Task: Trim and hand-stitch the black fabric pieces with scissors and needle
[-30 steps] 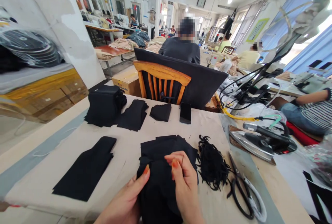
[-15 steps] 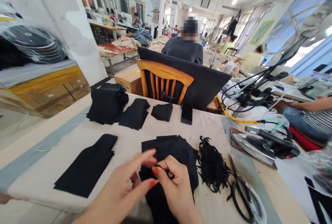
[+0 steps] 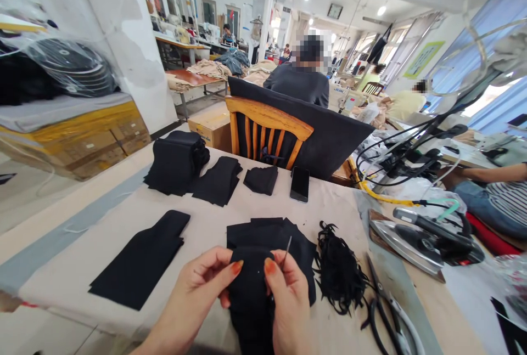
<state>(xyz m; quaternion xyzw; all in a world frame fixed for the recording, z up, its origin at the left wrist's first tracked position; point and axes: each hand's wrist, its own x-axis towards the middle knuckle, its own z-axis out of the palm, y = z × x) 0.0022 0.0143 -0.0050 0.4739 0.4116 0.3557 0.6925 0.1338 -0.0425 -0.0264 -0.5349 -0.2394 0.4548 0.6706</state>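
Observation:
A black fabric piece [image 3: 249, 289] hangs between my hands over the front of the table. My left hand [image 3: 201, 283] pinches its upper left corner between thumb and fingers. At the upper right corner my right hand [image 3: 290, 289] grips the same piece. A thin pointed metal tip [image 3: 287, 248] sticks up from the right fingers; the rest of that tool is hidden in the hand. Just beyond lies a fanned stack of black fabric pieces [image 3: 267, 229]. To its right is a heap of narrow black fabric strips [image 3: 340, 272].
Large black-handled scissors [image 3: 381, 300] and an iron [image 3: 420, 240] lie on the right. More cut black pieces [image 3: 140, 261] are on the left, with a thick pile [image 3: 175, 160] behind. A phone [image 3: 300, 184] lies near the far edge, before a wooden chair [image 3: 272, 116].
My left hand has come to the fabric's left corner and closed on it. My right hand has opened the fabric out flat and shifted slightly right. The view has turned a little left.

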